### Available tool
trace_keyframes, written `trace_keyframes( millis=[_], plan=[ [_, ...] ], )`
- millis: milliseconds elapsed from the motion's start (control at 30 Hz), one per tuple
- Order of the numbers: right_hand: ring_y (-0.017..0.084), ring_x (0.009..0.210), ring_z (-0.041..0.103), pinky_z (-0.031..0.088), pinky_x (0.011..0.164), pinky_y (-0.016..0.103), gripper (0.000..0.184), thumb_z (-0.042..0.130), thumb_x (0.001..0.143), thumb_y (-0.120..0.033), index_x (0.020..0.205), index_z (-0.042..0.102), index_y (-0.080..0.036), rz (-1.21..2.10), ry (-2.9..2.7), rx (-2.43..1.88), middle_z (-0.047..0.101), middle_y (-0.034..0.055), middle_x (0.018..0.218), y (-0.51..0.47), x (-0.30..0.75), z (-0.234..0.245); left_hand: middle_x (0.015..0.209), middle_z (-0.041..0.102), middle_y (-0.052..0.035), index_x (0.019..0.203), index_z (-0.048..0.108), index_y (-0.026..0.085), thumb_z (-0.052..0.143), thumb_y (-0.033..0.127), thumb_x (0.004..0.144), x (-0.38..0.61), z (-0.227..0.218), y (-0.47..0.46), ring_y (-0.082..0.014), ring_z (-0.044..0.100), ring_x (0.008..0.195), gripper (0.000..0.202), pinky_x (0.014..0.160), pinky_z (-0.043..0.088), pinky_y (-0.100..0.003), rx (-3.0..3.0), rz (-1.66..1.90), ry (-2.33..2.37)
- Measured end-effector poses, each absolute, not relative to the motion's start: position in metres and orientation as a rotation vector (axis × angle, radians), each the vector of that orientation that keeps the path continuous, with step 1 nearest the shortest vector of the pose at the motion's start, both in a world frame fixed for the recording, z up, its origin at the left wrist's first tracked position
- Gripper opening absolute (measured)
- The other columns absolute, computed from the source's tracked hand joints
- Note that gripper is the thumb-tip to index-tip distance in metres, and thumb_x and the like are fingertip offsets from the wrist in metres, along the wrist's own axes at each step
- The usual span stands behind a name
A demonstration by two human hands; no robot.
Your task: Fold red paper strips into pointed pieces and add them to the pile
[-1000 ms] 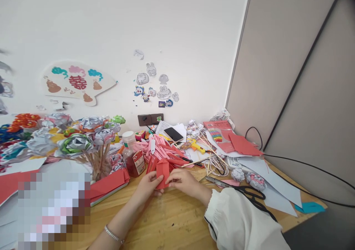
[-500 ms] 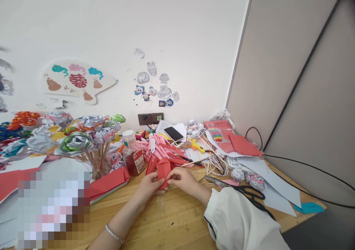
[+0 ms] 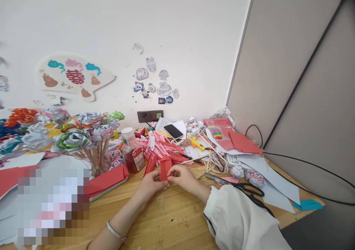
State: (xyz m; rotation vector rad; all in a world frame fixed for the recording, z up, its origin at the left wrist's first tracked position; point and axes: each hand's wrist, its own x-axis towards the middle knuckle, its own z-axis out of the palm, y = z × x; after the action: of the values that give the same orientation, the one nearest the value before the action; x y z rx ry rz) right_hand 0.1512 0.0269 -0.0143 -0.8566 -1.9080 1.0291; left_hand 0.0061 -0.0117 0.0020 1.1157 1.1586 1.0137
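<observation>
Both hands meet over the wooden table (image 3: 166, 220) and pinch a small folded red paper piece (image 3: 165, 167), held upright. My left hand (image 3: 151, 186) grips its lower left edge with closed fingers. My right hand (image 3: 185, 177), in a white sleeve, pinches its right side. Just behind the piece lies a heap of folded pink and red paper strips (image 3: 163, 150).
Paper flowers on sticks (image 3: 74, 139) stand at the left beside a bottle of red liquid (image 3: 132, 154) and a red paper stack (image 3: 108, 183). Black scissors (image 3: 249, 194), a phone (image 3: 173, 131), a yellow glue gun (image 3: 197, 143), sticks, cables and paper sheets crowd the right.
The red piece has been folded narrower and lifted slightly, with both hands drawn closer together around it. The view has tilted a little.
</observation>
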Motion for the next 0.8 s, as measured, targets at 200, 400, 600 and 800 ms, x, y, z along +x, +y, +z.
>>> trace_keyframes(
  millis=[200,400,600,800],
  plan=[
    [0.009,0.058,0.049,0.038,0.055,0.02,0.01,0.056,0.061,-0.011,0.069,0.06,-0.015,1.038,-1.886,-0.857,0.057,-0.0007,0.066,0.0248,0.1507,-0.0134,0.057,0.065,-0.0006,0.074,0.059,0.011,0.07,0.021,0.046,0.0076,-0.0009,-0.0121,-0.0149,0.059,0.055,0.032,0.055,0.046,-0.026,1.168,1.06,1.17],
    [0.009,0.057,0.047,0.037,0.053,0.019,0.012,0.056,0.059,-0.009,0.069,0.058,-0.016,1.043,-1.85,-0.889,0.054,-0.0022,0.061,0.0258,0.1496,-0.017,0.056,0.064,0.0008,0.075,0.059,0.011,0.068,0.017,0.047,0.0101,-0.0004,-0.0137,-0.0143,0.059,0.054,0.029,0.054,0.045,-0.025,1.203,1.069,1.185],
    [0.009,0.059,0.048,0.037,0.055,0.02,0.014,0.055,0.06,-0.008,0.07,0.058,-0.016,1.028,-1.835,-0.912,0.053,-0.0021,0.062,0.0266,0.15,-0.0169,0.056,0.065,0.0006,0.072,0.058,0.012,0.068,0.02,0.048,0.0128,-0.0015,-0.0136,-0.0142,0.06,0.054,0.027,0.055,0.047,-0.026,1.126,1.013,1.21],
    [0.01,0.061,0.048,0.038,0.058,0.02,0.015,0.051,0.061,-0.007,0.072,0.057,-0.016,1.037,-1.823,-0.879,0.054,-0.0013,0.064,0.0265,0.1503,-0.0157,0.051,0.062,0.0016,0.068,0.057,0.013,0.07,0.024,0.046,0.0128,-0.0023,-0.0134,-0.0125,0.058,0.049,0.028,0.052,0.047,-0.025,1.093,1.014,1.205]
  ],
)
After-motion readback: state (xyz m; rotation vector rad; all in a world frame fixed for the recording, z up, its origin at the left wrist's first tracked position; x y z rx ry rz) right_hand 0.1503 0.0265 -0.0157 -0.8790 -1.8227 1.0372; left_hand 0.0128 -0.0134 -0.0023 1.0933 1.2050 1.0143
